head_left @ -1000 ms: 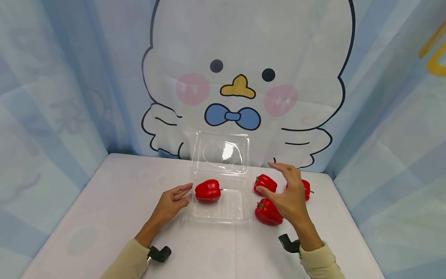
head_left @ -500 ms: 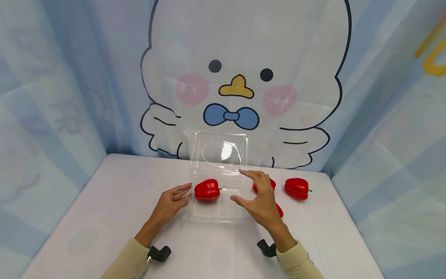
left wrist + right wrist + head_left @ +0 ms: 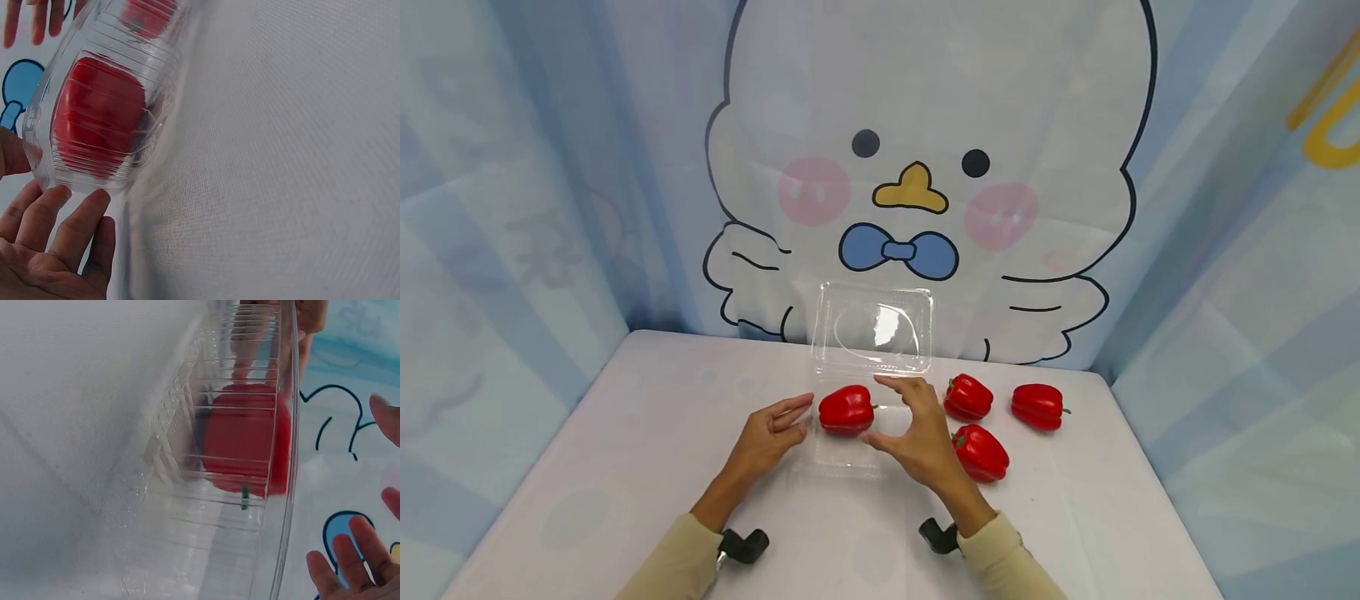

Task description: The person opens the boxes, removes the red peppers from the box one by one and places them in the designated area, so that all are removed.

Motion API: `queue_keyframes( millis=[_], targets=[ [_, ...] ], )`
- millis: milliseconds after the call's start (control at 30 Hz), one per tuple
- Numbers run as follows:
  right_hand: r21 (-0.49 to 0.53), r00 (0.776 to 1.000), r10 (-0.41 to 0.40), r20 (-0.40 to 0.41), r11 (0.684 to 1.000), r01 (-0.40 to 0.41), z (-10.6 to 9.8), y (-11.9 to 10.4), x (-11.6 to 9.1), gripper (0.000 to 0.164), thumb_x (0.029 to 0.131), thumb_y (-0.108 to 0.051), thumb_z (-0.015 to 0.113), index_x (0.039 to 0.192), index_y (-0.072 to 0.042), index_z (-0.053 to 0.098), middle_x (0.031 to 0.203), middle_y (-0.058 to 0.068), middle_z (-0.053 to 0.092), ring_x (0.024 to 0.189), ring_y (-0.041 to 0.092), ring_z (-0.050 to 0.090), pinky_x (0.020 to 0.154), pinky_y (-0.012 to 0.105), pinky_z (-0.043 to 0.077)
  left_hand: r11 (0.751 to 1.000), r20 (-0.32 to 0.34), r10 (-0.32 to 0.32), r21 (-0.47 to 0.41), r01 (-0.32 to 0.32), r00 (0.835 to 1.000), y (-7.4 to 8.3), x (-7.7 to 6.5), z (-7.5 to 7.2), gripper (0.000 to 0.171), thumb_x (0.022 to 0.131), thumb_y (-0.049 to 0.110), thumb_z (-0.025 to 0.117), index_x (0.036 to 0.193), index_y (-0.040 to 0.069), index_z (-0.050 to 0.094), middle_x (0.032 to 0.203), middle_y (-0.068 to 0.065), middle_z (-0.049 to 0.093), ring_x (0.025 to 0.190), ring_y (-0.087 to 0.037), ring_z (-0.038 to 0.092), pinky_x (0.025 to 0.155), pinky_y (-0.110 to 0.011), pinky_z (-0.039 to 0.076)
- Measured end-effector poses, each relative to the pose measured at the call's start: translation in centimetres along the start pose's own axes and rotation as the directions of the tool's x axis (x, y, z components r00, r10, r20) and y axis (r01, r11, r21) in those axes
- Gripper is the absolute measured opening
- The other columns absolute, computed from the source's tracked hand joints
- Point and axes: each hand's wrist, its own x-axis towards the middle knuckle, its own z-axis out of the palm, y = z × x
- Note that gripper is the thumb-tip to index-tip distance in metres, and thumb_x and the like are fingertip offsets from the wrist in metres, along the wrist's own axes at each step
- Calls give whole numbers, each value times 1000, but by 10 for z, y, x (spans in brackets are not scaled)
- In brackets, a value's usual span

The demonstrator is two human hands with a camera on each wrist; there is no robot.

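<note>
A clear hinged plastic container [image 3: 850, 460] lies on the table with its lid [image 3: 874, 325] raised at the back. One red bell pepper [image 3: 846, 410] sits in the left part of its base. My left hand [image 3: 769, 442] is at the container's left end; in the left wrist view its relaxed fingers [image 3: 75, 228] touch the clear end wall from outside. Over the base's right half, my right hand [image 3: 917, 433] is spread and holds nothing. Its thumb is near the pepper's stem end. The right wrist view shows the pepper through the ribbed wall, with the right fingers [image 3: 356, 559] above the rim.
Three more red bell peppers lie right of the container: a rear pepper [image 3: 967, 397], a front pepper [image 3: 981, 454] and a far-right pepper [image 3: 1037, 407]. A white cloth covers the table [image 3: 625, 467]. Printed curtains [image 3: 1052, 108] stand behind and at both sides.
My right hand has moved left, from above the loose peppers to above the container's right half, uncovering those peppers. My left hand, the container and the pepper inside stay put.
</note>
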Motion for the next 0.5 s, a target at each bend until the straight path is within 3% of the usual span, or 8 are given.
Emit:
queue_keyframes(
  millis=[133, 333, 500],
  targets=[
    [-2, 1000, 15, 21, 1000, -15, 10, -4, 5, 83, 75, -25, 98, 148, -35, 60, 144, 1, 60, 135, 30, 55, 105, 56, 59, 1000, -1, 7, -3, -7, 1000, 2, 0, 1, 56, 101, 9, 68, 155, 12, 55, 161, -8, 54, 149, -28, 52, 113, -40, 49],
    [-71, 999, 6, 51, 997, -2, 23, -6, 13, 81, 75, -30, 98, 147, -32, 60, 142, 5, 60, 134, 25, 51, 106, 51, 58, 1000, 3, 16, -3, -16, 1000, 2, 1, 1, 56, 101, 7, 67, 156, 10, 54, 161, -9, 53, 149, -28, 52, 112, -38, 49],
    [-98, 995, 45, 87, 994, -37, 31, -2, 19, 81, 76, -30, 97, 147, -32, 60, 142, 6, 59, 133, 25, 49, 107, 49, 57, 1000, 3, 21, -3, -21, 1000, 2, 2, 0, 57, 101, 7, 66, 156, 9, 54, 161, -9, 53, 149, -29, 51, 112, -39, 49]
  ],
)
